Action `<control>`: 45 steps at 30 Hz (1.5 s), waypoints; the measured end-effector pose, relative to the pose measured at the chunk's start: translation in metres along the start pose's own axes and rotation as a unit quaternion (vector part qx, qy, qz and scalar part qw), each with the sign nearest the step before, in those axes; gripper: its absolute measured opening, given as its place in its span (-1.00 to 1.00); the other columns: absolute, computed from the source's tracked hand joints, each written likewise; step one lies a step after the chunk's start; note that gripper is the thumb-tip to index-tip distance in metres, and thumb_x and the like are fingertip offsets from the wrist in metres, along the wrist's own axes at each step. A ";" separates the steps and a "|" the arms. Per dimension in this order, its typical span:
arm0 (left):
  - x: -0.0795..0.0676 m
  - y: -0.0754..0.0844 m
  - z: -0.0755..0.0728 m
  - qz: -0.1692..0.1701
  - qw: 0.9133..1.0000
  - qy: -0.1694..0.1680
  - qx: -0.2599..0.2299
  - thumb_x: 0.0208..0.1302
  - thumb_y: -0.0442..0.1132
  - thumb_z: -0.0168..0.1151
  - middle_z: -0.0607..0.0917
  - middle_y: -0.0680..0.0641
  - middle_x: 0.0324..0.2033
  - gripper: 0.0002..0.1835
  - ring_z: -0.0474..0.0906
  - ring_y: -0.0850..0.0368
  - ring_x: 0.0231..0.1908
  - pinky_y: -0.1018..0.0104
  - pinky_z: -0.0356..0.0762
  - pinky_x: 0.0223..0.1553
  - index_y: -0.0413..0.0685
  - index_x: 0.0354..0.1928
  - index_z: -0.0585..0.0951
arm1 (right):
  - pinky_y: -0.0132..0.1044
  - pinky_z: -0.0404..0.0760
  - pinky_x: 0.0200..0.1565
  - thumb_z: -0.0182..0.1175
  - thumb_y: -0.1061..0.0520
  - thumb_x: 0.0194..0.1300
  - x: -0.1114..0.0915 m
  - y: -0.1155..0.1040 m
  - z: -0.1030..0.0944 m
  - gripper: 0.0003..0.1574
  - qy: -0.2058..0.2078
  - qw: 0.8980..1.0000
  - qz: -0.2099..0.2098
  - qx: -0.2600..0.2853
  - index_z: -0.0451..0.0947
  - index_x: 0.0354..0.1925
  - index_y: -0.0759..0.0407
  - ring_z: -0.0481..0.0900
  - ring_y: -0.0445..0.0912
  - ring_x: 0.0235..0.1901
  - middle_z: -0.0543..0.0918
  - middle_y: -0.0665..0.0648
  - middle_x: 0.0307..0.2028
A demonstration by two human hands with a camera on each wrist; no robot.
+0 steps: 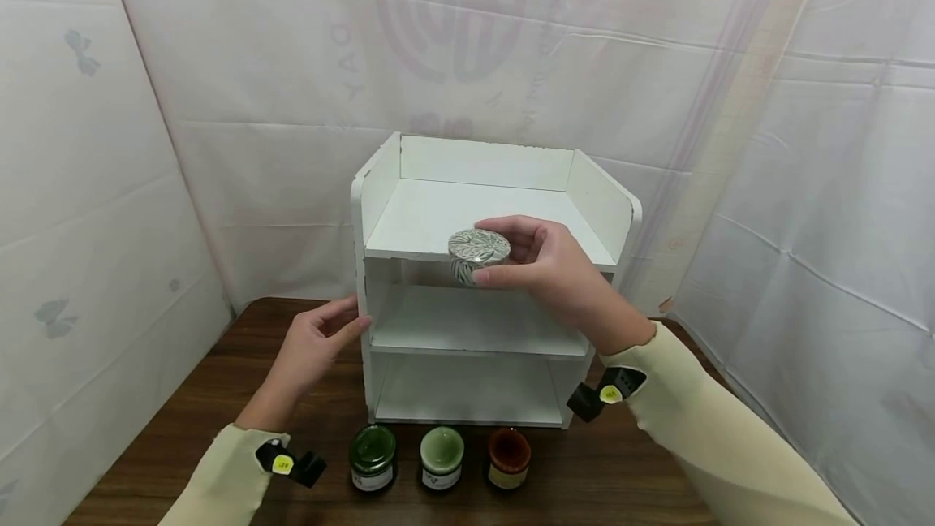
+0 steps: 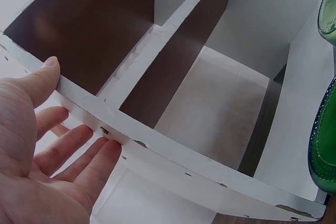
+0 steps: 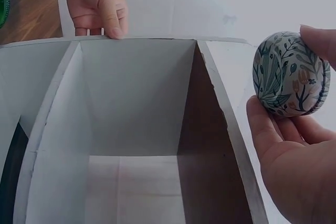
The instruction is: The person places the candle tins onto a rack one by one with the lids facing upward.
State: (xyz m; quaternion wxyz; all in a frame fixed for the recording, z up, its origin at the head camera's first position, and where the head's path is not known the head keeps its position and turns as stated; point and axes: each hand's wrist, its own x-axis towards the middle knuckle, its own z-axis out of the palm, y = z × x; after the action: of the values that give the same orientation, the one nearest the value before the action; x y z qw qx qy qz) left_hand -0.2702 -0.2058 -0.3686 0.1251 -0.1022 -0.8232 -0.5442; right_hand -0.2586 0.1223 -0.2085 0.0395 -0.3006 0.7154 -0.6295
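My right hand (image 1: 544,270) grips a small round tin (image 1: 478,246) between thumb and fingers, at the front edge of the top board of a white shelf (image 1: 478,319). Leaves and flowers pattern the tin (image 3: 289,74), seen closely in the right wrist view. On the shelf's left side, my left hand (image 1: 314,343) holds the side panel by its front edge. The thumb (image 2: 47,77) lies over that edge in the left wrist view, and the fingers (image 2: 86,153) rest along the panel's outer face.
In front of the shelf, a dark green glass jar (image 1: 372,459), a light green jar (image 1: 441,459) and a reddish-brown jar (image 1: 508,459) stand in a row on the dark wooden table (image 1: 219,388). Pale cloth sheets (image 1: 256,104) hang behind and at both sides.
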 end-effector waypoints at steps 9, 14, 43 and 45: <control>0.000 0.001 0.000 -0.003 1.000 -0.001 0.003 0.44 0.06 0.30 0.66 -0.20 0.23 -0.38 0.51 0.57 0.02 0.55 0.52 -0.03 -0.08 0.41 0.50 | -0.34 0.70 -0.07 0.44 0.39 0.08 0.014 -0.003 0.005 -0.31 0.002 1.000 -0.002 0.014 0.56 0.22 0.27 0.72 -0.10 -0.07 0.73 0.18 0.00; 0.000 0.000 -0.001 -0.005 1.000 -0.001 0.004 0.44 0.07 0.29 0.66 -0.20 0.24 -0.38 0.50 0.57 0.03 0.55 0.51 -0.02 -0.07 0.42 0.50 | -0.34 0.70 -0.07 0.44 0.39 0.09 0.023 -0.002 0.008 -0.34 -0.003 1.000 -0.005 0.017 0.57 0.20 0.27 0.71 -0.10 -0.08 0.72 0.18 0.00; -0.002 0.003 -0.002 -0.008 1.000 0.000 0.001 0.42 0.09 0.30 0.66 -0.18 0.24 -0.37 0.52 0.53 0.03 0.57 0.52 -0.03 -0.04 0.42 0.51 | -0.34 0.67 -0.10 0.50 0.25 0.10 0.055 -0.007 0.027 -0.39 0.013 0.999 0.022 -0.031 0.64 0.16 0.16 0.70 -0.09 -0.11 0.75 0.15 -0.04; -0.002 0.003 -0.002 -0.006 1.000 0.000 -0.001 0.42 0.09 0.30 0.66 -0.18 0.24 -0.38 0.53 0.52 0.03 0.56 0.52 -0.03 -0.03 0.42 0.51 | -0.33 0.67 -0.09 0.51 0.24 0.09 0.058 -0.008 0.029 -0.38 0.011 0.999 0.021 -0.037 0.64 0.16 0.16 0.70 -0.08 -0.09 0.75 0.15 -0.03</control>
State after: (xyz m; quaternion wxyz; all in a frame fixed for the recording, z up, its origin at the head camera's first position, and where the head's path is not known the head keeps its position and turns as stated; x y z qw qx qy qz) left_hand -0.2674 -0.2066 -0.3659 0.1215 -0.0976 -0.8235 -0.5454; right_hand -0.2903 0.0690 -0.1888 0.0339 -0.2799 0.7447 -0.6049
